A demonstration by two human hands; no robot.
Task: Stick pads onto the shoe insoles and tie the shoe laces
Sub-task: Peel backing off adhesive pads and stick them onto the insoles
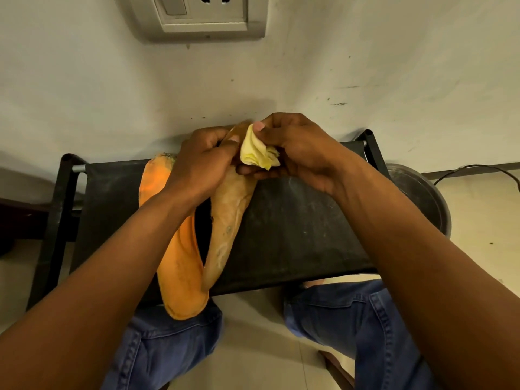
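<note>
Two insoles lie lengthwise on a black stool [295,229]. The orange insole [180,266] is on the left, its heel hanging over the front edge. A tan insole [228,218] leans beside it, its toe end raised. My left hand [202,164] grips the tan insole near the toe. My right hand [292,153] pinches a crumpled pale yellow backing paper [257,153] between thumb and fingers, right at the insole's toe. No shoe or laces show.
The stool stands against a grey wall with a socket plate [202,15] above. A round metal bin [422,198] and a cable sit to the right on the tiled floor. My knees in blue jeans [351,319] are below the stool.
</note>
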